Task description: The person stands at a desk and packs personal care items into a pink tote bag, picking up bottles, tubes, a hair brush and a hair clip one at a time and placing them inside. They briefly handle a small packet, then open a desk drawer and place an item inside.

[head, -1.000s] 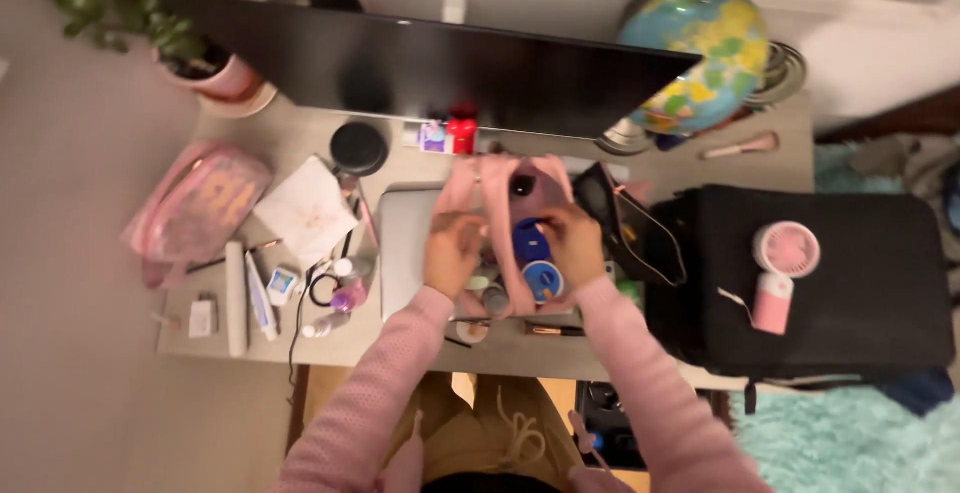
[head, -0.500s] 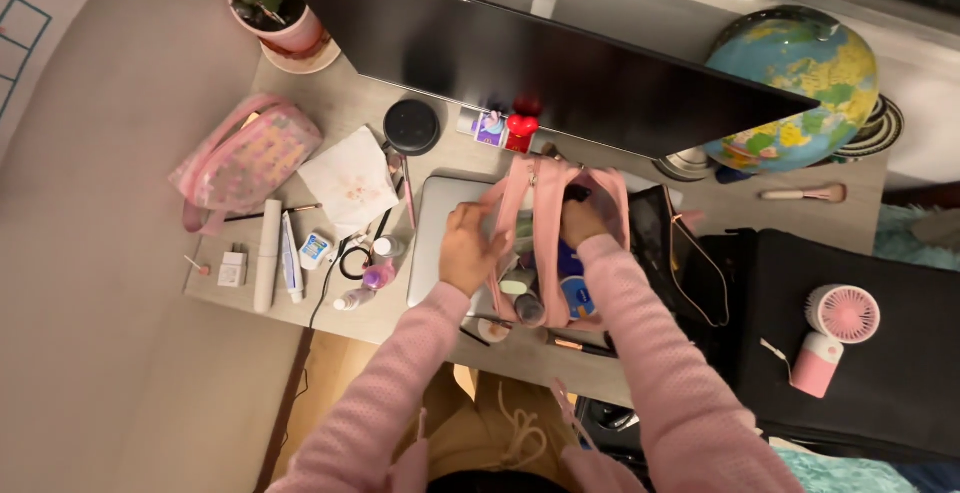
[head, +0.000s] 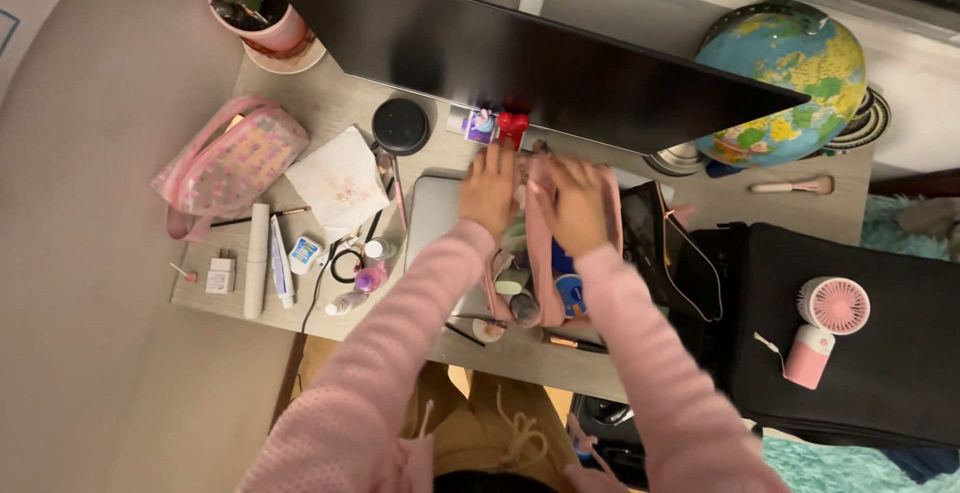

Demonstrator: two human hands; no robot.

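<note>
An open pink toiletry bag [head: 541, 275] stands on the desk [head: 640, 358] in front of me, partly on a silver laptop [head: 432, 211]. Inside it I see a blue round tin [head: 571, 294] and small bottles [head: 518, 293]. My left hand [head: 489, 191] lies with fingers stretched over the bag's far left corner. My right hand [head: 576, 205] curls over the bag's far right edge and hides that end. Both arms wear pink sleeves.
A dark monitor [head: 520, 53] spans the back, with a globe [head: 782, 75] to its right and a potted plant [head: 268, 25] to its left. A pink pouch [head: 232, 160], a tissue [head: 340, 183], a black speaker [head: 400, 125] and small bottles [head: 360, 281] lie left. A black case [head: 880, 353] carries a pink fan [head: 826, 321].
Both hands moved from the bag's middle and inside to its far end. The right hand came out of the bag. The view shifted slightly.
</note>
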